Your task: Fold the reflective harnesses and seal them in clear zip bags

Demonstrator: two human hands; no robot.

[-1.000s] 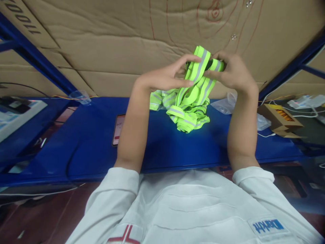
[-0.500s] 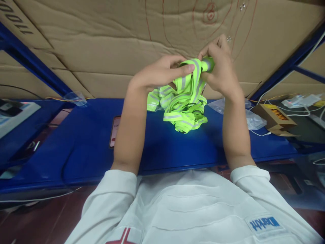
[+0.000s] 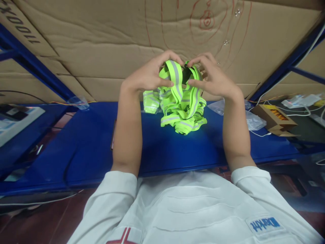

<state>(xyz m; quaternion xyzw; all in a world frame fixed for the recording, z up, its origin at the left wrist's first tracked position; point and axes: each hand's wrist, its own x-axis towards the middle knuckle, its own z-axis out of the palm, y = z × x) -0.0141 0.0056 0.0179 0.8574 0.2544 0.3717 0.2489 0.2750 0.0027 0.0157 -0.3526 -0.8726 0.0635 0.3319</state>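
A tangled heap of neon yellow-green reflective straps [image 3: 184,118] with grey stripes lies on the blue table [image 3: 167,152]. Above it, my left hand [image 3: 157,73] curls around a strap loop [image 3: 175,76], thumb in front and fingers behind. My right hand [image 3: 209,74] grips neighbouring strap lengths [image 3: 194,93] the same way. The two hands face each other, fingertips close at the top, with a dark gap between the straps. Behind my left wrist sits a clear plastic bag [image 3: 151,101] with folded straps inside.
A phone [image 3: 113,135] is partly covered by my left forearm. A clear plastic cup [image 3: 78,102] lies at the back left. Clear bags [image 3: 255,120], an open cardboard box [image 3: 274,118] and white cables are at right. A cardboard wall [image 3: 106,61] and blue frame posts border the table.
My right hand has moved slightly left and down, from pinching a bunched strap end to holding strap lengths. My left hand has shifted a little left, and the loops now hang apart.
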